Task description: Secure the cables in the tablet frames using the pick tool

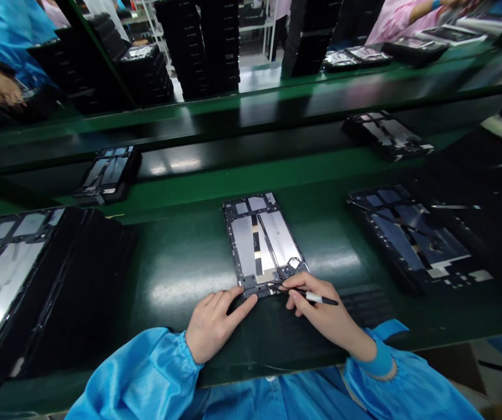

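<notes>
An opened tablet point(283, 230) lies flat on the green bench in front of me, its silver inner plates, dark ribbon strip and black frame showing. My left hand point(216, 319) rests at its lower left corner, thumb and fingers spread against the near edge. In my right hand point(316, 303) is a slim pen-like tool point(314, 297) with a white and black body, pinched between thumb and fingers. The tool's tip meets the tablet's lower right part, beside a small dark assembly point(292, 267); the fingers partly hide the contact point. A blue band circles my right wrist.
Stacked black trays holding an opened tablet point(10, 256) stand at left. Another tablet in a tray point(408, 227) lies at right, near a thin metal tool point(456, 206). Two trayed tablets point(109, 169) point(388, 135) sit farther back. Tall tray stacks point(209, 46) and co-workers are beyond.
</notes>
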### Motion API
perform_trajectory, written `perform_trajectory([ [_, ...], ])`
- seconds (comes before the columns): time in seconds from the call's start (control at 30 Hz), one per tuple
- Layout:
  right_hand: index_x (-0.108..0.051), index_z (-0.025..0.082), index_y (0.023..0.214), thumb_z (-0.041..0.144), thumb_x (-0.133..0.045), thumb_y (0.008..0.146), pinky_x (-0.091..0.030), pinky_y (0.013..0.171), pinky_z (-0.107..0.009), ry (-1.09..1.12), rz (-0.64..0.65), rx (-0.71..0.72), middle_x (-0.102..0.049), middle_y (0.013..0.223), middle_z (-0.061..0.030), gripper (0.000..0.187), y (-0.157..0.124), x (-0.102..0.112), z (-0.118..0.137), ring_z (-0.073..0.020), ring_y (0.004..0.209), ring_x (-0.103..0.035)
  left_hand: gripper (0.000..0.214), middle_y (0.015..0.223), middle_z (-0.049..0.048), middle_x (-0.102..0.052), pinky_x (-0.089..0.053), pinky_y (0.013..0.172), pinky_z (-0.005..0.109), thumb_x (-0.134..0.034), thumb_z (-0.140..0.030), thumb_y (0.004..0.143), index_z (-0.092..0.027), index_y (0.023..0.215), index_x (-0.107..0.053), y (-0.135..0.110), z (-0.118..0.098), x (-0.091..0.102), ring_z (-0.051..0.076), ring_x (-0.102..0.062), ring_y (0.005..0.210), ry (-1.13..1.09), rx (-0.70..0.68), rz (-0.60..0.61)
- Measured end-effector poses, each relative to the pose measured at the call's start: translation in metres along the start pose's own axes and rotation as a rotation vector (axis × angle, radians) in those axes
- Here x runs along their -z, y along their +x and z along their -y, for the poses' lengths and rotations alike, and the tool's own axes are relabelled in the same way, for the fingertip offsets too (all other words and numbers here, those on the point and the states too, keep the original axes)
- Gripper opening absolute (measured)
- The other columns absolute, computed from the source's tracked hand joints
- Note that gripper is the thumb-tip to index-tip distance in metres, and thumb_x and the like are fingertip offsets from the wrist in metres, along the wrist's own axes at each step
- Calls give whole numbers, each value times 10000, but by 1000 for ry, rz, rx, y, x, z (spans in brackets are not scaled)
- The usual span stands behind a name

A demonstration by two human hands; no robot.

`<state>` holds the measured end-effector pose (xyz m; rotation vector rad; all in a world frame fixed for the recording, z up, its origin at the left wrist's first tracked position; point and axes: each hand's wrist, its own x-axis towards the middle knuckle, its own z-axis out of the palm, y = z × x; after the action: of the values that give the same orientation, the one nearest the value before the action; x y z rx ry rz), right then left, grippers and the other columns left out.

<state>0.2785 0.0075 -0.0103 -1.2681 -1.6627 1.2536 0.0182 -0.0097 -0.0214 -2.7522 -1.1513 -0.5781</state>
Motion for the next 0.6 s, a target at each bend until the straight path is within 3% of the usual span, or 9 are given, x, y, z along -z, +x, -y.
perform_trajectory([
  [0.2,-666,214,1031,217,-530,937,-578,765,-310,4,156,163,-735,978,-53,164,3,-8,17,-182,807,-712,317,1168,110,-635,-485,718,295,-460,-104,973,-204,1245,-588,-1,3,2,189,-637,907,-43,-14,-35],
  [0.37,-669,221,1022,212,-523,942,-553,842,-327,-52,235,204,-723,977,-45,166,9,-6,28,-204,936,-683,293,1140,96,-646,-480,721,285,-462,-121,977,-213,1210,-614,2,5,1,177,-639,895,-58,-6,-46],
  [0.5,-657,209,992,289,-584,920,-572,605,-252,65,250,-20,-687,842,-21,130,4,-4,20,-152,687,-681,284,1163,110,-641,-473,787,296,-484,-127,971,-172,1224,-606,-3,-3,5,201,-607,1020,-134,-29,-62],
  [0.6,-633,197,923,341,-632,885,-498,441,-200,171,189,-194,-618,652,26,148,-7,-4,6,-109,498,-596,287,1201,96,-635,-456,833,310,-470,-151,981,-183,1231,-607,-12,-18,8,212,-568,1095,-236,-129,4],
])
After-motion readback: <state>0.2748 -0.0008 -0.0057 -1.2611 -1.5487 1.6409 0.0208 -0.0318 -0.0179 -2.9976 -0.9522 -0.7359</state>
